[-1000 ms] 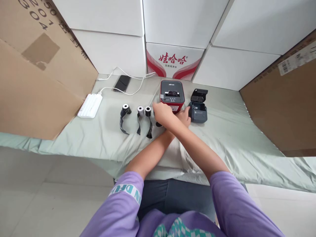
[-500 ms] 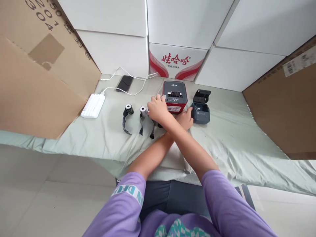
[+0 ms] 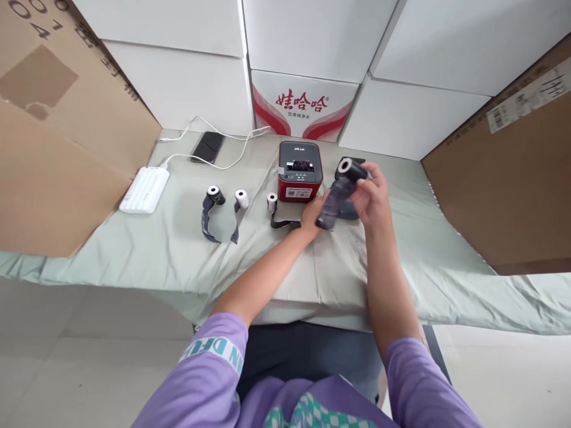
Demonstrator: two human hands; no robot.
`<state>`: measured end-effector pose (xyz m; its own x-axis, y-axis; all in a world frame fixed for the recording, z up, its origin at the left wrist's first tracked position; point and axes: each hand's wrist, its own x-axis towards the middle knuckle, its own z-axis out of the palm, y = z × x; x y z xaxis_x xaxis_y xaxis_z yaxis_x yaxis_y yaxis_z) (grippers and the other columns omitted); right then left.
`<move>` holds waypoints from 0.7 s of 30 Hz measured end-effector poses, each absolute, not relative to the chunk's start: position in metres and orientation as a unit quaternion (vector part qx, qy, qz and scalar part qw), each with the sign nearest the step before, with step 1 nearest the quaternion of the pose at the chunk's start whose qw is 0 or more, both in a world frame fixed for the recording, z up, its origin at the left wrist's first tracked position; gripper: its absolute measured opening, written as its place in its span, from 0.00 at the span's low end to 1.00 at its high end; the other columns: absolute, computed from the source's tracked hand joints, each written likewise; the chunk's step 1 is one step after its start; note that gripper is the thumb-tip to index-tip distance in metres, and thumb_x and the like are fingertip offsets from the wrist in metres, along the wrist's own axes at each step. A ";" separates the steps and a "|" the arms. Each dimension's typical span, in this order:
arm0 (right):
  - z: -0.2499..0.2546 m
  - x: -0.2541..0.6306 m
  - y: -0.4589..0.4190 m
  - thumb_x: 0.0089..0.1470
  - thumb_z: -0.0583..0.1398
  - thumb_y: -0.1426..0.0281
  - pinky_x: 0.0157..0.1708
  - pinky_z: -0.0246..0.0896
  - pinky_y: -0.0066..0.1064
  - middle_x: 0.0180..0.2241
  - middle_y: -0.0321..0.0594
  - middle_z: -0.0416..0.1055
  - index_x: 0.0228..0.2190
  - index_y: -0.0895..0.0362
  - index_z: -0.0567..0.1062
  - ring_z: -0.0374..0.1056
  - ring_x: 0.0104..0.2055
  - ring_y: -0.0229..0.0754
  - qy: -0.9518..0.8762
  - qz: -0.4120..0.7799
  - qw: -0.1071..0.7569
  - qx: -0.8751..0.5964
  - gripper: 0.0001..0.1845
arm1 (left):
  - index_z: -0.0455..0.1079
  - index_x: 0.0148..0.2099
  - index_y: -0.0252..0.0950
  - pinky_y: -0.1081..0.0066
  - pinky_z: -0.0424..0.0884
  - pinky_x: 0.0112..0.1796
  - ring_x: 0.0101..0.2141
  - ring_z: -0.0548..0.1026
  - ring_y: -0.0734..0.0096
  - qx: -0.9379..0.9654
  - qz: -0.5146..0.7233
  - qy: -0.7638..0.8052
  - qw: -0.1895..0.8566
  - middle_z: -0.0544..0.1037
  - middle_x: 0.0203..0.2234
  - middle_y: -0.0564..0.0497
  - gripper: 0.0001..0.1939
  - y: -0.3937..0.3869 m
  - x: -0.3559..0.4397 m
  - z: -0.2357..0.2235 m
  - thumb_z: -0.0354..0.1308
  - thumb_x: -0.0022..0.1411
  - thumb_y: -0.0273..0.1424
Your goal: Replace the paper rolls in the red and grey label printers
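My right hand is closed on a thermal paper roll, lifted above the table, with a dark printed strip hanging down to the left. Behind that roll, a small dark portable printer is mostly covered. My left hand lies low beside this printer, in front of the red and black desktop printer; the hanging strip hides its fingers. To the left stand three more paper rolls: one dark-sided, one white and one closest to my left hand, each with a dark strip trailing.
A white power bank with a white cable lies at the left, near a black phone. Large cardboard boxes flank both sides. White cartons form a wall behind. A pale green cloth covers the table.
My right hand has uncrossed from over my left arm and swung right, carrying a paper roll up off the table. My left hand stays low by the small printer. The view has shifted slightly.
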<state>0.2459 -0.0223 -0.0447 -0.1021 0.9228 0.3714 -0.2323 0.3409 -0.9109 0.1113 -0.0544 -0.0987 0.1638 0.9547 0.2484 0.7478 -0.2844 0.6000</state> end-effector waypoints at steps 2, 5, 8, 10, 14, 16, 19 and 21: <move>-0.062 0.278 -0.013 0.45 0.70 0.59 0.41 0.70 0.38 0.35 0.34 0.73 0.40 0.46 0.68 0.72 0.41 0.45 -0.536 0.437 0.635 -0.344 0.22 | 0.60 0.67 0.37 0.60 0.76 0.47 0.47 0.79 0.54 0.745 0.296 0.568 0.187 0.80 0.48 0.41 0.29 -0.056 0.110 -0.099 0.55 0.65 0.29; -0.081 0.305 0.001 0.45 0.70 0.66 0.43 0.70 0.39 0.37 0.35 0.75 0.38 0.48 0.68 0.72 0.41 0.44 -0.540 0.374 0.638 -0.401 0.20 | 0.58 0.69 0.37 0.63 0.74 0.51 0.52 0.78 0.57 0.737 0.301 0.572 0.199 0.78 0.53 0.40 0.31 -0.056 0.110 -0.100 0.53 0.64 0.26; -0.094 0.310 0.012 0.44 0.68 0.68 0.45 0.72 0.41 0.42 0.38 0.76 0.38 0.49 0.68 0.73 0.46 0.46 -0.571 0.349 0.597 -0.442 0.19 | 0.59 0.69 0.36 0.64 0.72 0.55 0.55 0.76 0.59 0.727 0.312 0.574 0.212 0.77 0.57 0.40 0.31 -0.055 0.112 -0.101 0.51 0.64 0.24; -0.101 0.306 0.017 0.44 0.67 0.67 0.47 0.72 0.42 0.44 0.39 0.76 0.38 0.50 0.68 0.73 0.49 0.47 -0.588 0.348 0.564 -0.463 0.19 | 0.59 0.69 0.36 0.63 0.71 0.56 0.56 0.75 0.59 0.727 0.313 0.571 0.219 0.76 0.57 0.39 0.31 -0.054 0.112 -0.101 0.51 0.64 0.24; -0.113 0.301 0.024 0.45 0.64 0.67 0.52 0.70 0.45 0.46 0.40 0.76 0.39 0.51 0.68 0.72 0.52 0.48 -0.605 0.349 0.537 -0.474 0.18 | 0.59 0.69 0.35 0.62 0.71 0.56 0.56 0.75 0.58 0.727 0.315 0.568 0.223 0.76 0.57 0.39 0.31 -0.054 0.112 -0.102 0.51 0.64 0.24; -0.116 0.301 0.026 0.46 0.63 0.66 0.55 0.68 0.47 0.47 0.41 0.76 0.40 0.51 0.70 0.71 0.53 0.48 -0.615 0.334 0.530 -0.479 0.17 | 0.59 0.69 0.35 0.62 0.72 0.55 0.55 0.76 0.58 0.726 0.315 0.569 0.221 0.76 0.57 0.39 0.31 -0.054 0.112 -0.102 0.51 0.64 0.25; -0.117 0.304 0.029 0.48 0.62 0.65 0.62 0.60 0.52 0.48 0.42 0.74 0.39 0.51 0.75 0.68 0.55 0.50 -0.648 0.276 0.496 -0.508 0.13 | 0.59 0.69 0.35 0.62 0.72 0.55 0.55 0.76 0.58 0.727 0.319 0.568 0.217 0.77 0.57 0.39 0.32 -0.054 0.112 -0.103 0.51 0.64 0.24; -0.118 0.306 0.030 0.48 0.63 0.65 0.65 0.56 0.55 0.47 0.43 0.72 0.36 0.51 0.78 0.66 0.56 0.51 -0.658 0.242 0.474 -0.533 0.11 | 0.60 0.69 0.34 0.62 0.71 0.56 0.56 0.76 0.58 0.728 0.323 0.565 0.216 0.76 0.57 0.38 0.32 -0.054 0.112 -0.103 0.51 0.63 0.24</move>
